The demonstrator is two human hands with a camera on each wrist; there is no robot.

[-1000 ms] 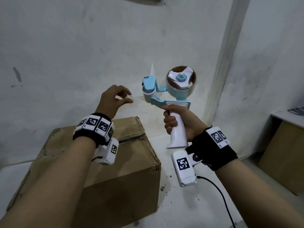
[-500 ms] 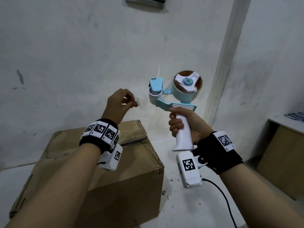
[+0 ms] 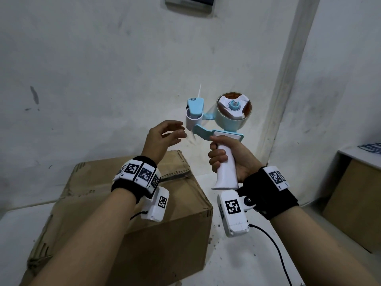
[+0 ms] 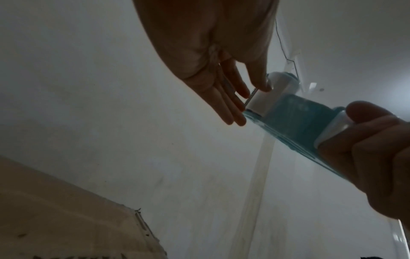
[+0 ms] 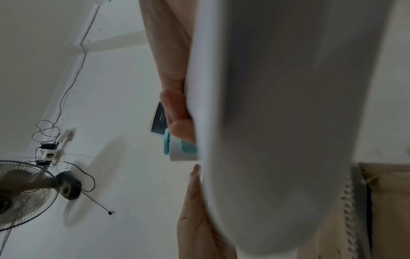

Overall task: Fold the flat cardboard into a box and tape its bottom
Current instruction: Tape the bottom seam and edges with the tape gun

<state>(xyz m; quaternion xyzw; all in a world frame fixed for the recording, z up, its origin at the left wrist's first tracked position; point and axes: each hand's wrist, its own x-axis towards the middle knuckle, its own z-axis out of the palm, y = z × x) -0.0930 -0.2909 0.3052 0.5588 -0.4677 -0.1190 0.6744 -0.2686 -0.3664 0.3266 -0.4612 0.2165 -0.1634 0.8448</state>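
My right hand grips the white handle of a blue and white tape dispenser and holds it upright in front of the wall. Its roll of clear tape sits on the right and its cutter end points left. My left hand reaches that cutter end with straight fingers. In the left wrist view the left hand has its fingertips at the toothed blade and white roller of the dispenser. The brown cardboard box stands folded on the white surface below my left forearm, its top flaps closed.
A white wall rises close behind the hands, with a corner pillar at the right. A wooden cabinet stands at the far right. A cable runs from my right wrist camera. A fan shows in the right wrist view.
My left hand has uncurled its fingers and moved right to the dispenser's cutter end. The right hand has kept hold of the dispenser, nearly still.
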